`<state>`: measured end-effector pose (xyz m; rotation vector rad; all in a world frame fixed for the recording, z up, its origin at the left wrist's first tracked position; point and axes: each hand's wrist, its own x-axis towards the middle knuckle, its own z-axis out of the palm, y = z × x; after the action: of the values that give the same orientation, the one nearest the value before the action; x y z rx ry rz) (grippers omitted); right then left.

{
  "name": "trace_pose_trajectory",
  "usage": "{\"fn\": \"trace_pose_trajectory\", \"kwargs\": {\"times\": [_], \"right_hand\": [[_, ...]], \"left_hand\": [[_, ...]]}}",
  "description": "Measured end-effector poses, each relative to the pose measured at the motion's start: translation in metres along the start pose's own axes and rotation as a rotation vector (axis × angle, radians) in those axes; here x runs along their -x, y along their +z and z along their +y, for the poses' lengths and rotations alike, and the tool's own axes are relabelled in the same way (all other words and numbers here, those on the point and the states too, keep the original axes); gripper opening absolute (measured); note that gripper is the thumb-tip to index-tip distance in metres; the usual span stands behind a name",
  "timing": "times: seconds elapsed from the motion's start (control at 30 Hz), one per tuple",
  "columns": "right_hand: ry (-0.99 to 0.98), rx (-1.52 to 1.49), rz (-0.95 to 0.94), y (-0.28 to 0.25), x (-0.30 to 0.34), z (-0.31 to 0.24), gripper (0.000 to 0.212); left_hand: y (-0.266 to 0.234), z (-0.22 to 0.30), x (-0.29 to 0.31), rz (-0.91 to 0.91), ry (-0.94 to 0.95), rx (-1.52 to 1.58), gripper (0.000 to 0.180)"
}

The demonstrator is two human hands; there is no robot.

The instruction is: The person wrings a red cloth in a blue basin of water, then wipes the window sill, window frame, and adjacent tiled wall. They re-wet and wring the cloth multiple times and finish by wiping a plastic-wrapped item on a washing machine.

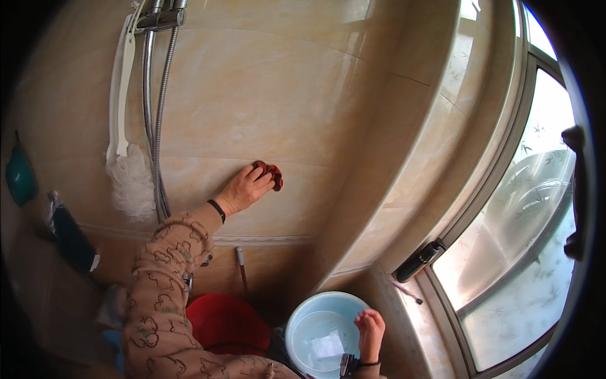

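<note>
My left hand [245, 191] is closed around a crumpled dark red cloth [276, 176] and presses it to the beige tiled wall [265, 101]. Part of the cloth is hidden under the fingers. Lower right, my right hand [370, 330] is held over the rim of a light blue basin [303, 309], its fingers curled in with nothing seen in them. The basin seems to hold water. A red basin [227, 322] stands to its left, below my left forearm.
On the left, a shower pipe with metal hose [165, 82], a white long-handled brush [126, 101] and a white bath puff [134, 183] hang by the wall. A black bottle-shaped object [420, 261] rests on the sill by the frosted window [517, 252]. A thin rod [242, 268] leans behind the basins.
</note>
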<state>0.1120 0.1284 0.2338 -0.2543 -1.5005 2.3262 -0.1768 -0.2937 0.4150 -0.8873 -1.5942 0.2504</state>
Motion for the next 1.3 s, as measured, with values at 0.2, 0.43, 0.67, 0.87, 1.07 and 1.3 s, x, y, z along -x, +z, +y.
{"fn": "trace_pose_trajectory", "kwargs": {"times": [0.2, 0.43, 0.67, 0.87, 1.07, 1.3], "right_hand": [[0.170, 0.218, -0.253, 0.110, -0.048, 0.006, 0.013], [0.240, 0.058, -0.326, 0.159, -0.062, 0.041, 0.015], [0.377, 0.155, -0.406, 0.134, -0.047, 0.048, 0.013], [0.401, 0.076, -0.174, 0.097, -0.035, 0.058, 0.016], [0.490, 0.012, -0.122, 0.059, 0.004, 0.069, 0.012], [0.447, -0.058, 0.016, 0.032, 0.019, 0.067, 0.009]], "left_hand": [[-0.025, -0.079, -0.035, 0.063, -0.122, -0.090, 0.030], [-0.026, -0.071, -0.009, 0.299, -0.380, 0.001, 0.021], [-0.033, -0.060, 0.001, -0.054, -0.085, 0.038, 0.024], [-0.032, -0.114, -0.070, 0.303, -0.438, -0.066, 0.022], [-0.020, -0.028, -0.008, 0.017, -0.265, 0.092, 0.024], [0.003, -0.114, -0.186, 0.313, -0.160, -0.065, 0.017]]}}
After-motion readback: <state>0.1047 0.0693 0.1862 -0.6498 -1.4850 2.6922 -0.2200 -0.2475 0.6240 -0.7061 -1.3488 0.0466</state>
